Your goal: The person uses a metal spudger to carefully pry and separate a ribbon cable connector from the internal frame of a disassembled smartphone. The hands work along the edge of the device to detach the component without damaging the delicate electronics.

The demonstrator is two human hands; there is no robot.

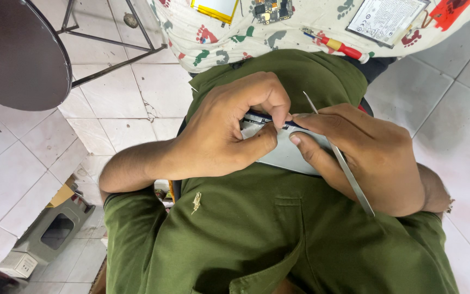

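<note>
Down over our lap, our left hand (pixel 229 130) curls around the edge of a thin grey phone (pixel 289 152), thumb and forefinger pinched on its dark rim. Our right hand (pixel 365 152) steadies the phone from the other side, fingers closed on a slim metal pry tool (pixel 349 174), while a red-handled screwdriver (pixel 339 46) lies on the patterned cloth (pixel 213 38) beyond.

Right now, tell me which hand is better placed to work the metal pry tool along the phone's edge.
Right, probably. The right hand already grips the metal pry tool, with its thumb on the phone. The left hand is busy pinching the phone's top edge, holding it over the lap.
</note>
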